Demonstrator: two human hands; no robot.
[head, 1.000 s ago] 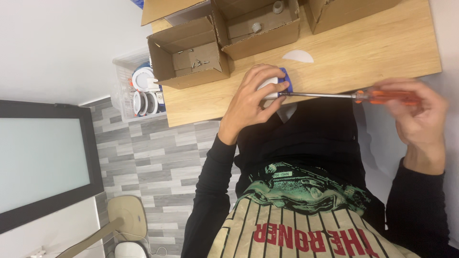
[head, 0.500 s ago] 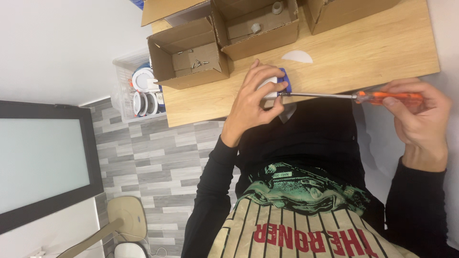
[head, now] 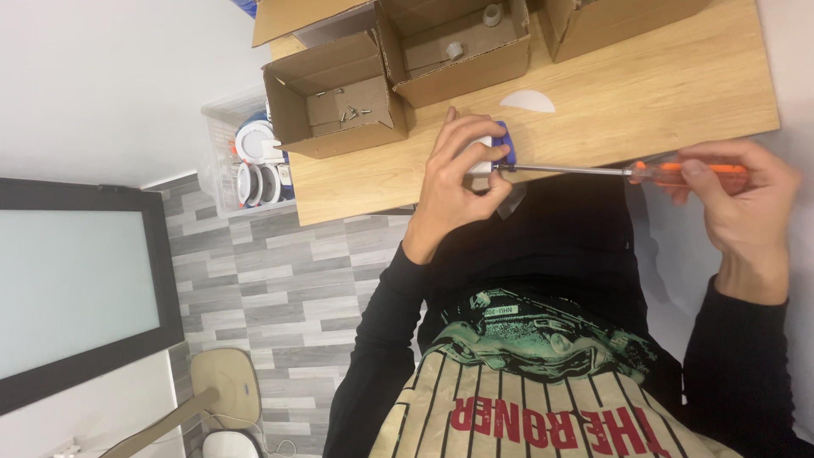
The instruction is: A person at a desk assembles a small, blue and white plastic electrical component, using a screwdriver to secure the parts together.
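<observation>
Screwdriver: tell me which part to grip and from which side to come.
Grip the screwdriver by its orange handle, where the right hand wraps it now. Come from the handle end, in line with the thin metal shaft: it lies level along the wooden table edge, its tip at the small blue and white part in the left hand.

The left hand is curled, fingers bent over and thumb tucked beneath in a closed grip, its wrist bent and the black-sleeved forearm running down toward the body. The right hand is out to the side, fingers wrapped shut in a grip, its black-sleeved forearm dropping straight below it.
</observation>
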